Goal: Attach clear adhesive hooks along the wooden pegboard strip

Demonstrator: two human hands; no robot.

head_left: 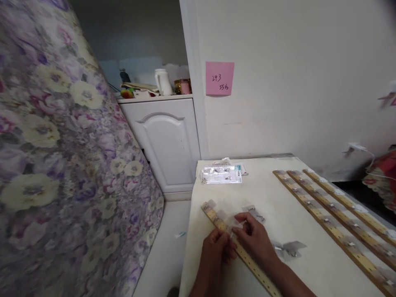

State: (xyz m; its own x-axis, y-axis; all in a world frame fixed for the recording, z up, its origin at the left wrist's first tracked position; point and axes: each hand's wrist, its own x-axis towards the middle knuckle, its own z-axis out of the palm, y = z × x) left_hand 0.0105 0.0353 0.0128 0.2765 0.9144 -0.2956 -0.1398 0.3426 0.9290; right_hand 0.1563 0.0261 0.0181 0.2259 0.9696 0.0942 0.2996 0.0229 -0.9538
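A: Quick pass. Lower centre of frame: left hand [216, 247] and right hand [255, 239] are both on a long pale wooden strip [244, 255] that lies diagonally on the cream tabletop [278, 194].

B: Grip?

A: Right hand's fingers pinch narrow on a small clear plastic adhesive hook [236, 225], pressing it to the strip. Left hand is curled close, fingertips on the strip's near edge just beside that hook; can't tell if it actually holds anything or only steadies.

B: Other bits?

A: Two clear hooks already sit on the strip's upper end [216, 209]. Loose ones lie on the table: one just above the right hand [255, 212], a pair to its right [289, 248]. A clear blister pack of hooks [221, 174] sits at the table's far edge, centre frame. Three more wooden strips with hooks fitted [334, 206] run diagonally at the right.

B: Background?

A: Pink sticky note [219, 78] on the wall, upper centre; white cabinet [167, 144] left of it; floral purple fabric [62, 165] fills the left side.

B: Risks?

A: My guess: the hook goes on crooked or unevenly spaced from its neighbours if the strip slides under the pressing, since the strip rests loose. Adhesive could also catch a fingertip and lift off. The forearm may sweep the loose pair away.
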